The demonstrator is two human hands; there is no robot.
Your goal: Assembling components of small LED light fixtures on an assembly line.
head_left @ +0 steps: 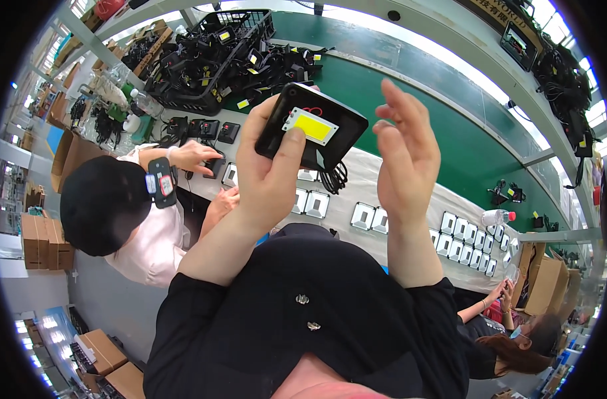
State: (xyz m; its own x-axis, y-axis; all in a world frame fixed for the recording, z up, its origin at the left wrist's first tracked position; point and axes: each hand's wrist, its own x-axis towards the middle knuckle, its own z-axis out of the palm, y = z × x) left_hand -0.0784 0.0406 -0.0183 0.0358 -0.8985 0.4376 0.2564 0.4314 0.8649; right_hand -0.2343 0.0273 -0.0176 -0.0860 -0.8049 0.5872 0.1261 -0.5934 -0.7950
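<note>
Black housing sits in left hand, right hand apart

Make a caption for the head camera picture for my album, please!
The left hand holds a black lamp housing with a yellow LED panel; the open right hand hovers beside it.
</note>
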